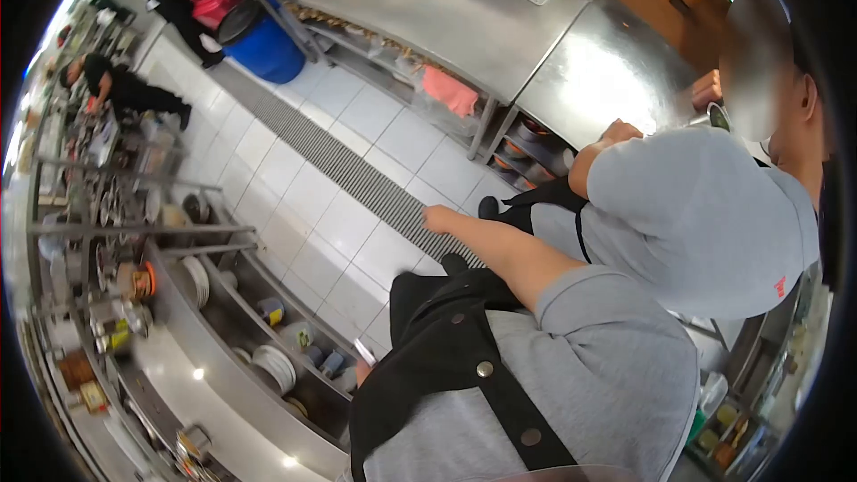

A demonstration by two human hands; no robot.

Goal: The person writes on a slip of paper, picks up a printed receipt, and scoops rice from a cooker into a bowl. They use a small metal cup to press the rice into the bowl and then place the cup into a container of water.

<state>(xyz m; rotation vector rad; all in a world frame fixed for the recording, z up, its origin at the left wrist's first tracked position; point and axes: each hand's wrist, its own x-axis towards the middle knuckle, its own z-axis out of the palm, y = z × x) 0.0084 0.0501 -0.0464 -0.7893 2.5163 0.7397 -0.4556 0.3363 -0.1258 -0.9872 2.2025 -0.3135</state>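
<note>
My left hand (362, 371) is partly hidden behind my black apron (420, 366). It is closed on a small, shiny, flat object (365, 351) whose kind I cannot make out. My right hand (436, 219) is at the end of my outstretched arm, above the floor drain grate (357, 168). Its fingers look curled closed, and whatever may be inside them is hidden. Neither hand touches a counter.
Close on my right, a person in a grey shirt (696, 214) works at a steel counter (598, 71). Shelving with plates (272, 368) runs along the left. A blue barrel (268, 45) and two other people stand farther off. A pink cloth (450, 91) hangs under the long counter.
</note>
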